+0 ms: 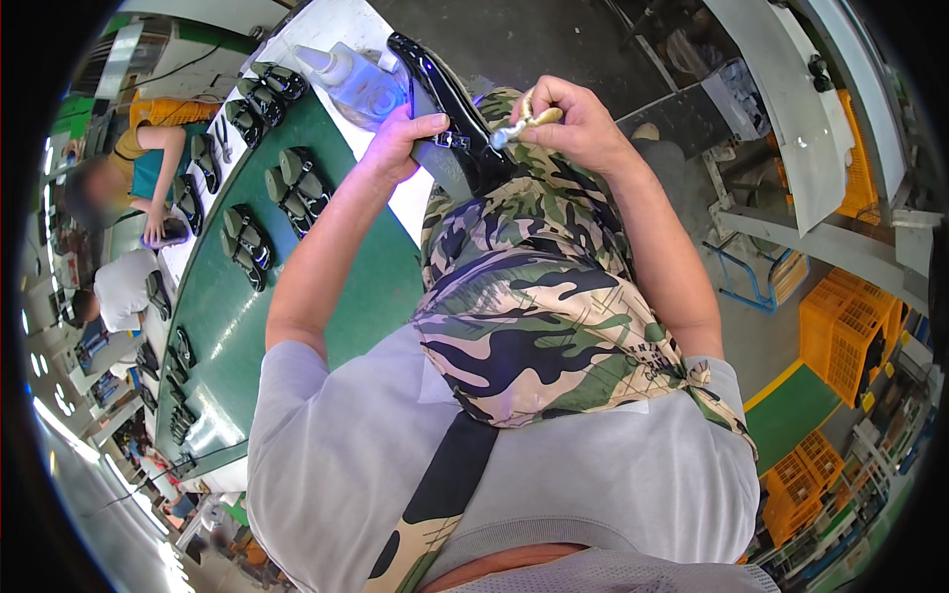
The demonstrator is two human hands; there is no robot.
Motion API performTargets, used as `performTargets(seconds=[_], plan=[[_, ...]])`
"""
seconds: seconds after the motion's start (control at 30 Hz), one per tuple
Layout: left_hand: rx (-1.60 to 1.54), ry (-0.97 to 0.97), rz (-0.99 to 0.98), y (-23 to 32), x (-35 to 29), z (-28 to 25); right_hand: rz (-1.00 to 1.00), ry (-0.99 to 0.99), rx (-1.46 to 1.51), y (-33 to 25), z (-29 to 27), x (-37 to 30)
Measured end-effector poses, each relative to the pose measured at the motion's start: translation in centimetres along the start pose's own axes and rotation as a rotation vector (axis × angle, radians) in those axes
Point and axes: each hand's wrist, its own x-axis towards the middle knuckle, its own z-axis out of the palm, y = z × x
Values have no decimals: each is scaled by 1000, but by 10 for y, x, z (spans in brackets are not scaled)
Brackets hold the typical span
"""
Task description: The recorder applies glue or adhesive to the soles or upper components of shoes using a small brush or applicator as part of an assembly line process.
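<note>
My left hand (pixel 397 146) is closed on the side of a glossy black shoe (pixel 442 91) with a small silver buckle, its thumb near the buckle strap. The shoe lies tilted over my lap, on a camouflage apron (pixel 534 326). My right hand (pixel 573 124) pinches a small pale, yellowish tool with a whitish tip (pixel 506 135); its exact kind is too small to make out. That tip is at the shoe's edge, close to the buckle. Beside my left hand stands a translucent squeeze bottle (pixel 358 84) with a pointed nozzle.
Pairs of black shoes (pixel 297 188) stand on the green conveyor belt (pixel 341 252) at my left, with more along its white edge. Across it, a person (pixel 148 163) handles a shoe. Orange crates (pixel 840 326) and a blue metal frame (pixel 746 282) are at my right.
</note>
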Motion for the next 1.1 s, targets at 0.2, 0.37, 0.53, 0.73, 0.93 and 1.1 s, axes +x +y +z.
performTargets(seconds=[0.2, 0.37, 0.53, 0.73, 0.93, 1.1], plan=[[-238, 17, 71, -4, 3, 8, 49, 265, 281, 14, -6, -23], [-282, 47, 168, -8, 9, 11, 88, 464, 366, 27, -2, -29], [74, 183, 353, -1, 16, 35, 155, 637, 392, 25, -3, -29], [440, 219, 523, 9, 33, 75, 157, 844, 393, 24, -12, -19], [481, 165, 466, 38, 59, 113, -10, 1036, 555, 27, -37, -19], [533, 47, 452, 115, 118, 175, 84, 1236, 585, 84, -82, -50]])
